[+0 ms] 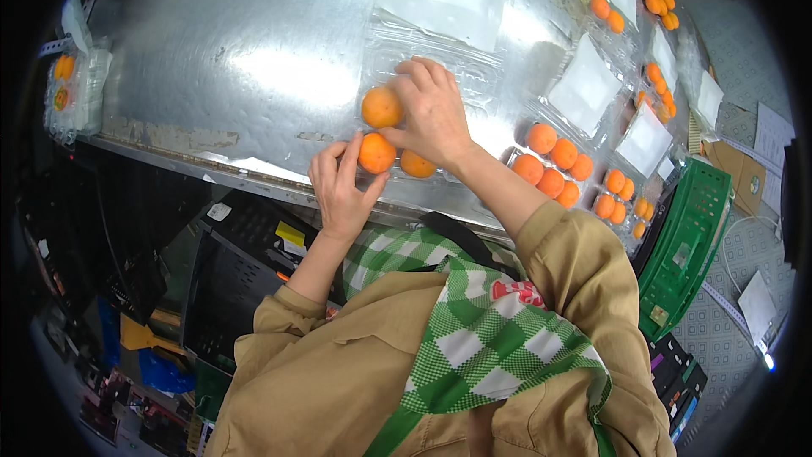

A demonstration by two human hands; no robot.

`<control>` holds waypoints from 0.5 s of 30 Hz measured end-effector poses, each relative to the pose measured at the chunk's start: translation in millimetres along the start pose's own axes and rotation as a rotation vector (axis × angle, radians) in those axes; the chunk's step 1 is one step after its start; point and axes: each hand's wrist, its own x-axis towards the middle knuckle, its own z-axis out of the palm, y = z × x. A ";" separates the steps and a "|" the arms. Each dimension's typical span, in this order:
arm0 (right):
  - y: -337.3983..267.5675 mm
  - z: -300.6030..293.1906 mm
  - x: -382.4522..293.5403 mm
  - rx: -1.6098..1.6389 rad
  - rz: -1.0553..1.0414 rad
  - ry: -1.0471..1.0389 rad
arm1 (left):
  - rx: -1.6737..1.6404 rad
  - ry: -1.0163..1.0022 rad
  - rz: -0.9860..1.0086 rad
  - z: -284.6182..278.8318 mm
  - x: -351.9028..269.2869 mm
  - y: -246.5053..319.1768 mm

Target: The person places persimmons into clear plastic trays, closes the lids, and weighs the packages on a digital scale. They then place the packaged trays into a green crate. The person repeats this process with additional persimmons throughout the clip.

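Observation:
An orange persimmon-like fruit (377, 153) sits between the thumb and fingers of my left hand (339, 187), at the near left of a clear plastic clamshell (483, 79). My right hand (434, 111) reaches over the clamshell with fingers curled. Its thumb tip is close to the fruit in my left hand. Against the right hand's left side is a second fruit (381, 106); whether it is gripped I cannot tell. A third fruit (417, 164) lies under the right wrist, partly hidden. Beyond my hands, the clamshell's lid lies spread with a white pad (444, 0) on it.
The metal table (190, 70) has a worn front edge. To the right stand several opened clamshells with fruit (550, 183) and white pads (585, 86). Stacked clamshells (94, 92) are at far left. A green crate (685, 247) is at right; black crates (235, 292) stand below the table edge.

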 end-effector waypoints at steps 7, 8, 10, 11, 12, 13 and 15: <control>3.5 -0.2 -5.7 -0.101 0.057 -0.066 | -0.004 0.040 0.022 4.4 7.4 6.2; 0.3 -2.7 -11.1 -0.044 0.035 -0.006 | -0.011 0.040 -0.003 5.7 6.0 6.3; -1.0 -21.3 -32.6 0.060 0.001 0.088 | -0.021 0.047 -0.039 8.2 4.7 7.7; -2.1 -32.6 -45.7 0.113 -0.009 0.117 | -0.023 0.055 -0.056 10.6 3.6 9.2; -3.0 -42.3 -57.4 0.172 -0.020 0.156 | -0.004 0.054 -0.050 12.2 4.0 10.6; -0.4 -48.7 -73.8 0.161 0.011 0.145 | -0.005 0.047 -0.050 12.5 4.0 10.6; 17.2 -62.9 -119.0 0.146 0.069 0.119 | -0.001 0.036 -0.056 13.9 3.4 11.0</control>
